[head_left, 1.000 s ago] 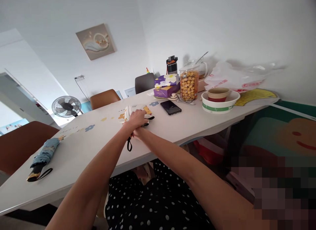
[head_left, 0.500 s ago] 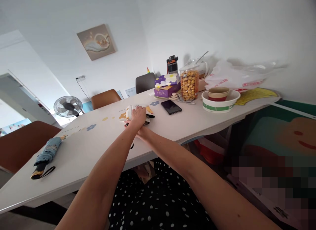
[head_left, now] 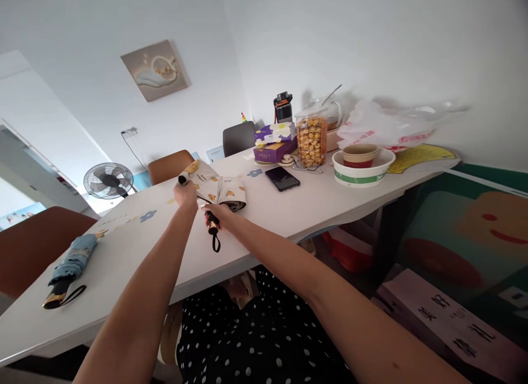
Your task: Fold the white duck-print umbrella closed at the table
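Note:
A folding umbrella point(head_left: 229, 192), cream with a small orange-and-yellow print, lies loosely folded on the white table. Its dark handle point(head_left: 213, 224) with a gold band and a black wrist loop points toward me. My right hand point(head_left: 218, 212) is closed around the upper part of that handle. To the left, my left hand point(head_left: 186, 195) pinches an outer edge of the cream fabric and holds it out sideways; a small dark piece shows at its fingertips, which I cannot make out. A blue folded umbrella point(head_left: 78, 257) rests at the table's left.
A black phone point(head_left: 282, 178) lies right of the umbrella. Behind it stand purple tissue packs point(head_left: 274, 147), a jar of caramel-coloured snacks point(head_left: 312, 139) and a dark bottle point(head_left: 283, 108). A white bowl point(head_left: 363, 177) holds a paper cup point(head_left: 358, 155). Chairs point(head_left: 169, 166) and a fan point(head_left: 108, 180) stand beyond.
My left hand has moved left from on top of the umbrella, drawing a flap of its fabric outward. My right hand, earlier mostly hidden beneath, now shows on the handle.

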Tool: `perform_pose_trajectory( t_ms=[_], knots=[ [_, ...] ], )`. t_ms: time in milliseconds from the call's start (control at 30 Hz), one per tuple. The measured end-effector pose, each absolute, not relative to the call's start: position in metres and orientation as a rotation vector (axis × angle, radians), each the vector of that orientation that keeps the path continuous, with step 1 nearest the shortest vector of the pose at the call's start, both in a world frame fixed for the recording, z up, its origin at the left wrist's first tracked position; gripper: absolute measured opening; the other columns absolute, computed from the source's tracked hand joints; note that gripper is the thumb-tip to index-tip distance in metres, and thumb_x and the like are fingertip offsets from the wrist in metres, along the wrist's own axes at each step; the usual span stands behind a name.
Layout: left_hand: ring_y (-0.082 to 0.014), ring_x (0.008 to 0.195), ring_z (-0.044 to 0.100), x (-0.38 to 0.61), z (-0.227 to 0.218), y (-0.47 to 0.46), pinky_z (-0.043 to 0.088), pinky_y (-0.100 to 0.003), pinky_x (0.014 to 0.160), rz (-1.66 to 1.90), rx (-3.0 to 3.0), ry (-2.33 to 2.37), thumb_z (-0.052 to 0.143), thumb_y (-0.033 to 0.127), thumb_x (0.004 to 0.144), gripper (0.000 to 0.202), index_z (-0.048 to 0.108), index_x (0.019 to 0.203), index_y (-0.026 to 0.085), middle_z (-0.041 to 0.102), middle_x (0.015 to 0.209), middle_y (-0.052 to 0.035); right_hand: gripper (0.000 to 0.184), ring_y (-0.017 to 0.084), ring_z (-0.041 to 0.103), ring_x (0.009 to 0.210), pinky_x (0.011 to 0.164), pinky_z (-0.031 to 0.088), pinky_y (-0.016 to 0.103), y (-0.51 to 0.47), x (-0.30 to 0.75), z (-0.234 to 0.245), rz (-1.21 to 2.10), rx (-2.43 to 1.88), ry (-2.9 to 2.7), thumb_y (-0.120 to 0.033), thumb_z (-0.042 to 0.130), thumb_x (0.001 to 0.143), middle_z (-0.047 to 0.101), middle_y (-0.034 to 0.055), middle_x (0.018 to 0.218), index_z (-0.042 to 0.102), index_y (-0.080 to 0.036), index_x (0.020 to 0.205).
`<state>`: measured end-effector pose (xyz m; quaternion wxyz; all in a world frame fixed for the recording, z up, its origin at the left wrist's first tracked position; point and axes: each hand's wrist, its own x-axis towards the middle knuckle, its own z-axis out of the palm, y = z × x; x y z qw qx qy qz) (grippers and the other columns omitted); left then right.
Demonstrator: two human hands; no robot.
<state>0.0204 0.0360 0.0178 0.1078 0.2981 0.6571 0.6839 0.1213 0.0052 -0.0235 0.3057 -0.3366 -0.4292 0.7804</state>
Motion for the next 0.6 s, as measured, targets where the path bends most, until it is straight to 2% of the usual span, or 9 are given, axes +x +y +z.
perform_pose_trajectory(
  t_ms=[100, 233, 367, 600],
  knots=[
    [-0.0145, 0.058, 0.055, 0.009, 0.010, 0.022, 0.048, -0.030, 0.055, 2.038, 0.683, 1.813, 0.054, 0.016, 0.069, 0.008, 0.052, 0.077, 0.016, 0.056, 0.072, -0.0039, 0.026, 0.009, 0.043, 0.040, 0.036, 0.038, 0.021, 0.006, 0.120, -0.025, 2.139, -0.840, -1.055, -0.034, 0.062, 0.081, 0.044, -0.0035, 0.050, 0.046, -0.015, 0.073],
    [-0.0083, 0.046, 0.048, 0.002, -0.011, 0.007, 0.048, -0.025, 0.051, 1.996, 0.469, 1.743, 0.053, 0.019, 0.074, 0.008, 0.051, 0.081, 0.017, 0.054, 0.069, -0.0009, 0.034, 0.009, 0.043, 0.038, 0.032, 0.033, 0.020, 0.007, 0.124, -0.029, 2.154, -0.572, -1.071, -0.044, 0.064, 0.076, 0.048, -0.0014, 0.051, 0.043, -0.018, 0.070],
    [-0.0085, 0.045, 0.050, -0.005, -0.033, 0.003, 0.049, -0.025, 0.051, 1.936, 0.403, 1.672, 0.052, 0.022, 0.078, 0.007, 0.050, 0.081, 0.016, 0.053, 0.066, -0.0008, 0.034, 0.009, 0.043, 0.041, 0.036, 0.036, 0.019, 0.003, 0.133, -0.033, 2.118, -0.551, -1.106, -0.048, 0.058, 0.079, 0.047, -0.0010, 0.052, 0.044, -0.018, 0.069],
    [-0.0096, 0.043, 0.050, -0.013, -0.043, 0.000, 0.048, -0.026, 0.048, 1.979, 0.465, 1.613, 0.048, 0.025, 0.080, 0.011, 0.050, 0.085, 0.015, 0.055, 0.063, -0.0009, 0.013, 0.013, 0.056, 0.065, 0.051, 0.042, 0.018, -0.005, 0.152, -0.030, 1.970, -0.722, -1.132, -0.031, 0.056, 0.082, 0.055, 0.0011, 0.061, 0.053, -0.018, 0.080]
  ],
)
